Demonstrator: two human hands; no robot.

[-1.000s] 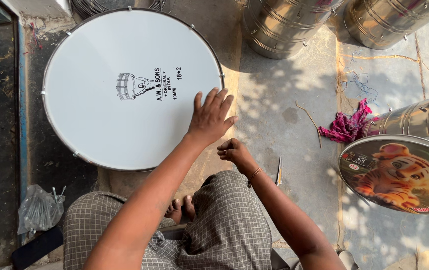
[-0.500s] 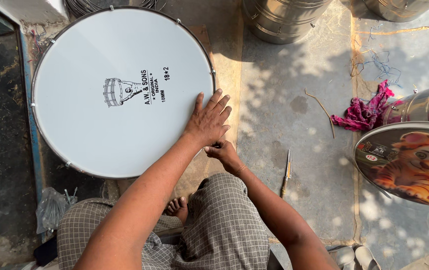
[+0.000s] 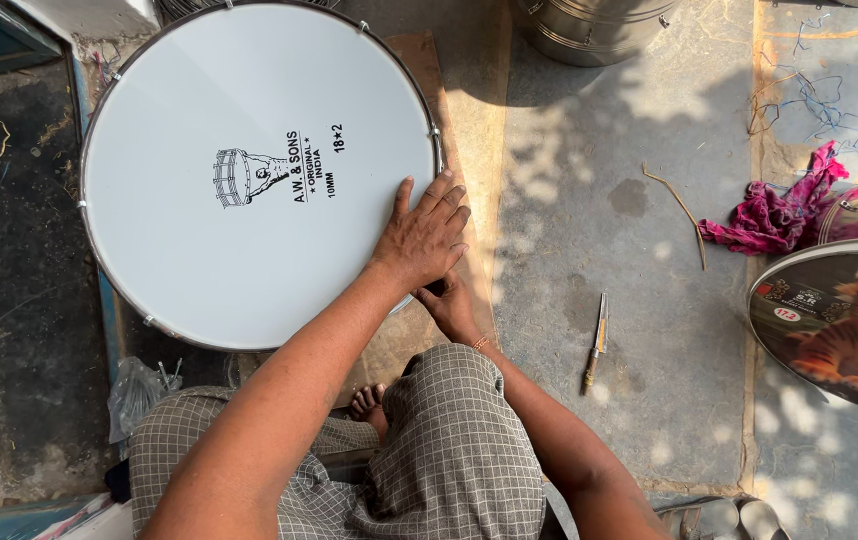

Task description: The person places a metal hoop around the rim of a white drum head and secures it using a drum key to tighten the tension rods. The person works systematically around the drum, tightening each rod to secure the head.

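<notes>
While the big white drum [image 3: 249, 170] lies flat on the ground, far and left of the seated person, its skin looks stretched smooth and metal hooks sit around the rim, so the head seems mounted; judging by the hands, work at the near-right edge is what's left. The left hand [image 3: 424, 235] presses down open, fingers spread, flat on the skin by that edge. The right hand [image 3: 449, 305] tucks under it at the rim, and whether it grips anything I cannot tell. Right of them a small knife [image 3: 597, 340] lies on the concrete, a pink rag [image 3: 774, 215] farther off.
</notes>
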